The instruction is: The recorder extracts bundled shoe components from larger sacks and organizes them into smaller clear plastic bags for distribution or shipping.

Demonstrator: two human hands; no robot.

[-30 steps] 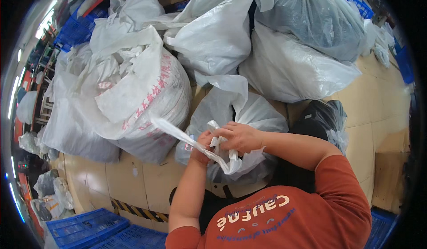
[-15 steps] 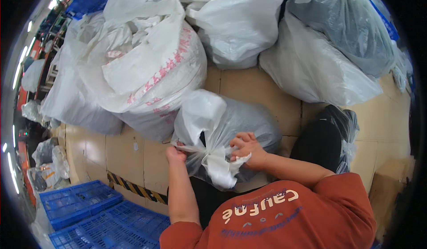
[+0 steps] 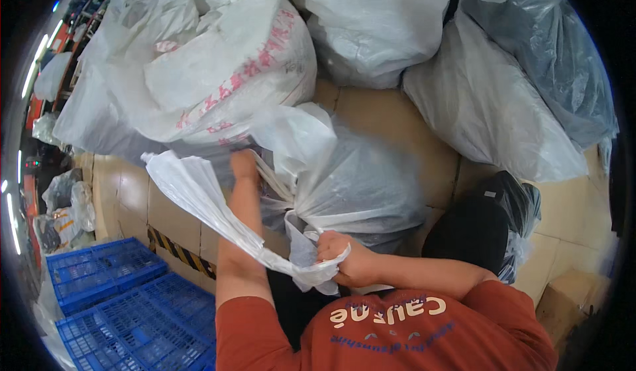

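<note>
Tan floor, bags everywhere

Tan tiled floor piled with stuffed white sacks. Blue crates lower left. Left hand at centre left, partly hidden behind a white plastic strip, grip unclear. Clear plastic bag sits mid-frame. Right hand below it, closed on the bag's twisted neck. Black bag at right.
</note>
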